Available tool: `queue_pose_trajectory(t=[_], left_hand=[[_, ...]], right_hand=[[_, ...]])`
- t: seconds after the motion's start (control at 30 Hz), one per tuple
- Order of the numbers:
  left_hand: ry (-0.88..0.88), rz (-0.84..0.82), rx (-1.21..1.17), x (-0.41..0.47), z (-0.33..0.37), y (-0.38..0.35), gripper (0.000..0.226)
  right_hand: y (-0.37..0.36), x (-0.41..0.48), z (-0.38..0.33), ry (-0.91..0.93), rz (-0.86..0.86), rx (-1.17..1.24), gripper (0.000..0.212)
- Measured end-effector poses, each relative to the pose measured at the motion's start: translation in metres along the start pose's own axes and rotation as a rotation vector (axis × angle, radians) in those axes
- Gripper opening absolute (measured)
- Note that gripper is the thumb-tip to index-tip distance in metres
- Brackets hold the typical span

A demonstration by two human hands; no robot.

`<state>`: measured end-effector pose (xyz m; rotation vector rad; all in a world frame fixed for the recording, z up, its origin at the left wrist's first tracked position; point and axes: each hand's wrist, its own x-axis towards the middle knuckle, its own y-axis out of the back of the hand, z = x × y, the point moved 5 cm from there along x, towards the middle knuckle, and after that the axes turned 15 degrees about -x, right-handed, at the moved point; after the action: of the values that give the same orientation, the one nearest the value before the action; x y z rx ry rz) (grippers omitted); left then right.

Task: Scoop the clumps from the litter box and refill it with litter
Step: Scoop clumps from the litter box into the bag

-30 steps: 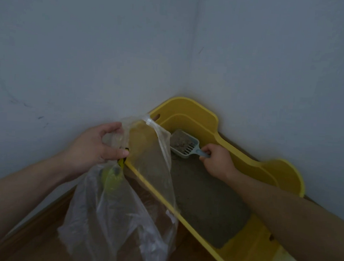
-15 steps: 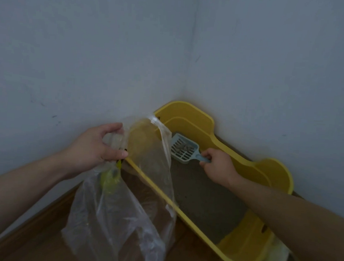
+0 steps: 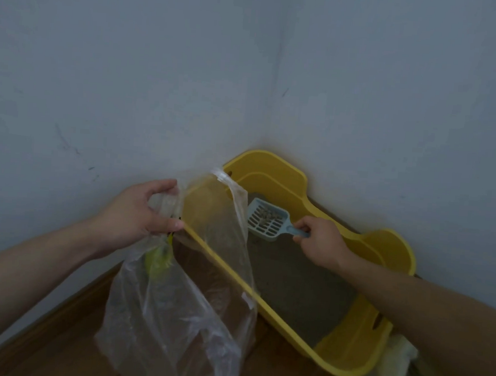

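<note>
A yellow litter box (image 3: 374, 361) sits in the wall corner with grey litter (image 3: 299, 282) inside. My right hand (image 3: 320, 244) grips the handle of a light blue slotted scoop (image 3: 266, 220), raised above the litter with small clumps in its pan. My left hand (image 3: 139, 214) pinches the rim of a clear plastic bag (image 3: 173, 309), which hangs over the box's near-left edge with its mouth beside the scoop. Something yellow-green shows through the bag under my left hand.
Grey walls (image 3: 131, 77) meet in a corner right behind the box. A wooden floor (image 3: 53, 347) lies below the bag. A pale crumpled bag (image 3: 395, 371) sits at the lower right, next to the box's near end.
The scoop has lifted out of the litter and moved left toward the bag's mouth, with loose litter sifted out. My left hand has kept the bag in place.
</note>
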<state>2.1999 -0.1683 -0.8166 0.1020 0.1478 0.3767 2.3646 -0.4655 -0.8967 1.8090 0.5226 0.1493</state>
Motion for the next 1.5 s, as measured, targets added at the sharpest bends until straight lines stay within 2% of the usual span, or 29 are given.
queue_pose_trajectory(t=[0.33,0.73,0.9,1.03,1.5], left_hand=[[0.015,-0.044,-0.012,-0.011,0.007,-0.005,0.087],[0.018,-0.110,0.063,-0.026,0.011,-0.004,0.091],[0.005,-0.107,0.108,-0.028,0.016,0.004,0.093],[0.004,-0.136,0.156,-0.026,0.017,0.005,0.096],[-0.020,-0.184,0.268,-0.045,0.024,0.017,0.100]], right_hand=[[0.050,-0.038,-0.008,0.041,0.032,0.008,0.014],[0.079,-0.101,-0.016,0.051,0.033,-0.012,0.022],[0.096,-0.128,-0.015,0.131,0.042,-0.028,0.030],[0.106,-0.147,-0.031,0.221,0.015,-0.010,0.029],[0.066,-0.131,-0.104,0.355,-0.048,-0.093,0.014]])
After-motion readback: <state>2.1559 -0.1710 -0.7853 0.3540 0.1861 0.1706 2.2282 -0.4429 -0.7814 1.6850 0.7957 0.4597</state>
